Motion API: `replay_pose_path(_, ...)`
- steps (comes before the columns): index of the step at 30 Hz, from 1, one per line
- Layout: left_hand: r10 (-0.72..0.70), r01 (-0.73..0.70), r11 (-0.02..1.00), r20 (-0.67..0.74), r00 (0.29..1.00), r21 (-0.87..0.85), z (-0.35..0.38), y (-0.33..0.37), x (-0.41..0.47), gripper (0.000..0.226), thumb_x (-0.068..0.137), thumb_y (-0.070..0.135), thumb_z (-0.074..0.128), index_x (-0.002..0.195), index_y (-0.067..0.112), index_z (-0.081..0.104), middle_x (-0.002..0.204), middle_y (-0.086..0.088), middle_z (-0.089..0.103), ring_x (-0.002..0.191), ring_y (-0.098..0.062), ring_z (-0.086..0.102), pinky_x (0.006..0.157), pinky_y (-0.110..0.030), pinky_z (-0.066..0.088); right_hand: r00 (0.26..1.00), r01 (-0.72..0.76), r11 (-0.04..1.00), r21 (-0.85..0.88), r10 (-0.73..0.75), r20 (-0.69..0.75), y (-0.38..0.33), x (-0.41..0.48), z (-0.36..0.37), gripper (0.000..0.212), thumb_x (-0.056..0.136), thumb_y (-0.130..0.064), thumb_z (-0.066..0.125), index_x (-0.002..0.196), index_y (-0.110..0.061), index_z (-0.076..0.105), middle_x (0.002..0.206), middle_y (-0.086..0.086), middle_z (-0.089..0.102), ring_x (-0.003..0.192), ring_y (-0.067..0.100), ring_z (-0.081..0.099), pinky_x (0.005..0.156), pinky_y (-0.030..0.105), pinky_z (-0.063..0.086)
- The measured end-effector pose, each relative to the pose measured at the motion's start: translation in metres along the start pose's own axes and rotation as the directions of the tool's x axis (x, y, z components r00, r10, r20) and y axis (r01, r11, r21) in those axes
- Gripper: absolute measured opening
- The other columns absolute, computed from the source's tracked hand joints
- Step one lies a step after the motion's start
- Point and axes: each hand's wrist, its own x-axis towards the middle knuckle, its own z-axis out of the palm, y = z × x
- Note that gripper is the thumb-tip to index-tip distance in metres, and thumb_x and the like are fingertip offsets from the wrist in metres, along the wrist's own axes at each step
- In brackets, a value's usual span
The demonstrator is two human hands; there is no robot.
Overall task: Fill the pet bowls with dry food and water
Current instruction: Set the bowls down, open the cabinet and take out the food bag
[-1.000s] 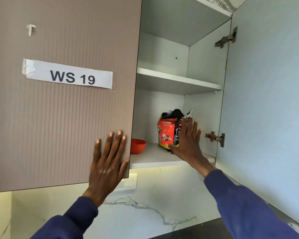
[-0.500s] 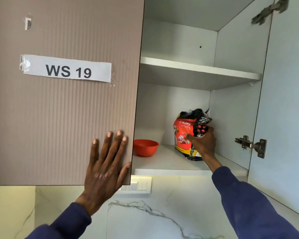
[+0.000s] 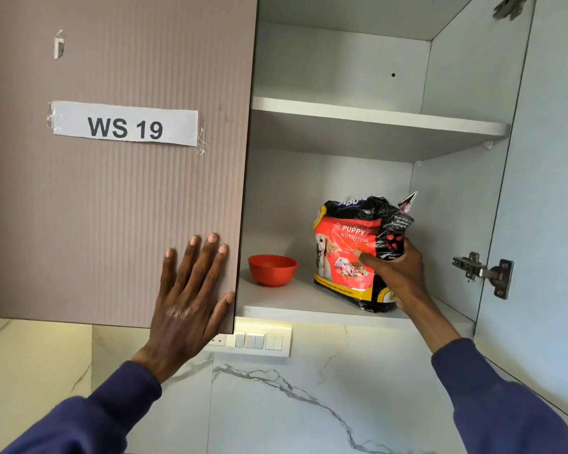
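— What's the step, and how do I do it well?

— From the head view, I'm fetching the dry food. My right hand [image 3: 394, 273] is on the puppy food bag [image 3: 353, 253], which stands on the lower shelf [image 3: 286, 298] of the open cabinet. The bag's top looks crumpled and loosely folded, so I judge it best to grip the body low, keep it upright, and lift it clear of the shelf edge before bringing it down, or kibble could spill.

— And the hands?

— The right one is curled around the bag's right side, thumb across the front, the other fingers hidden behind it. My left hand [image 3: 191, 290] lies flat and spread on the closed cabinet door [image 3: 112, 208] labelled WS 19, holding nothing.

— Any bowl?

— A red bowl [image 3: 272, 269] sits on the same shelf, left of the bag and apart from it. It looks empty, though I can't see all the way inside.
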Motion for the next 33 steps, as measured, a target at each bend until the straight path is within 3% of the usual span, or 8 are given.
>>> replay_pose_path(6,-0.016,0.024,0.998,0.118,0.993,-0.064,-0.014,0.004,-0.005,0.073,0.102,0.044,0.035,0.161,0.005,0.015,0.171,-0.015,0.003,0.158,-0.037,0.005,0.122,-0.066,0.018,0.991,0.016,0.981,0.191,-0.041,0.125,-0.032,-0.040,-0.008,0.050,0.065,-0.003,0.093,0.106,-0.022,0.072,0.097,-0.005,0.081,0.090,0.015,0.078,0.076,0.033,0.064)
replay_pose_path(11,-0.020,0.068,0.922,0.129,0.991,-0.382,-0.040,0.014,-0.007,0.073,0.102,0.039,0.046,0.163,0.014,0.014,0.173,-0.004,0.003,0.160,-0.026,0.003,0.127,-0.057,0.015,0.992,0.002,0.961,0.276,-0.037,0.122,-0.058,-0.084,-0.020,0.057,0.060,-0.010,0.094,0.113,-0.015,0.073,0.105,0.003,0.080,0.094,0.024,0.078,0.079,0.039,0.062)
replay_pose_path(13,-0.111,0.191,0.741,0.164,0.980,-0.644,-0.061,0.027,-0.010,0.064,0.105,0.037,0.051,0.161,0.023,0.023,0.169,0.008,0.019,0.158,-0.013,0.015,0.127,-0.041,0.022,0.995,-0.010,0.948,0.319,-0.023,0.100,-0.068,-0.107,-0.023,0.057,0.056,-0.014,0.092,0.110,-0.014,0.073,0.104,0.004,0.080,0.091,0.025,0.078,0.079,0.041,0.062)
replay_pose_path(15,-0.178,0.373,0.378,0.329,0.927,-0.847,-0.072,0.039,-0.010,0.056,0.102,0.044,0.054,0.155,0.034,0.037,0.158,0.018,0.040,0.148,-0.001,0.034,0.121,-0.031,0.031,0.995,-0.021,0.928,0.373,-0.018,0.102,-0.074,-0.132,-0.020,0.050,0.056,-0.013,0.089,0.104,-0.016,0.075,0.102,0.005,0.080,0.087,0.024,0.077,0.077,0.040,0.062)
replay_pose_path(17,-0.167,0.564,0.007,0.555,0.815,-0.826,-0.080,0.048,-0.007,0.054,0.091,0.070,0.052,0.141,0.048,0.053,0.144,0.023,0.057,0.137,-0.001,0.050,0.115,-0.031,0.038,0.990,-0.049,0.910,0.412,-0.010,0.139,-0.074,-0.159,-0.014,0.043,0.058,-0.010,0.087,0.099,-0.017,0.076,0.101,0.006,0.080,0.085,0.023,0.077,0.076,0.039,0.062)
replay_pose_path(19,-0.125,0.652,-0.194,0.678,0.725,-0.733,-0.084,0.055,-0.011,0.054,0.089,0.078,0.042,0.130,0.049,0.062,0.133,0.019,0.067,0.130,-0.010,0.060,0.108,-0.030,0.047,0.984,-0.078,0.901,0.428,0.001,0.178,-0.069,-0.187,-0.005,0.046,0.055,-0.003,0.091,0.097,-0.015,0.076,0.098,0.007,0.080,0.084,0.023,0.077,0.073,0.036,0.062)
replay_pose_path(26,-0.115,0.644,-0.530,0.800,0.589,-0.551,-0.102,0.060,-0.077,0.067,0.106,0.051,0.009,0.132,0.020,0.062,0.125,-0.006,0.074,0.116,-0.022,0.071,0.100,-0.035,0.057,0.950,-0.192,0.911,0.364,0.080,0.302,-0.012,-0.280,0.037,0.047,0.057,-0.001,0.086,0.100,-0.006,0.070,0.097,0.011,0.080,0.085,0.025,0.077,0.072,0.035,0.062)
replay_pose_path(33,-0.143,0.711,-0.638,0.953,0.267,-0.295,-0.108,0.052,-0.193,0.069,0.104,0.058,0.018,0.114,0.023,0.077,0.118,-0.010,0.076,0.107,-0.026,0.074,0.084,-0.035,0.062,0.818,-0.390,0.909,0.148,0.268,0.509,0.067,-0.372,0.059,0.056,0.059,-0.005,0.093,0.109,-0.002,0.068,0.102,0.012,0.079,0.096,0.029,0.077,0.078,0.041,0.064)
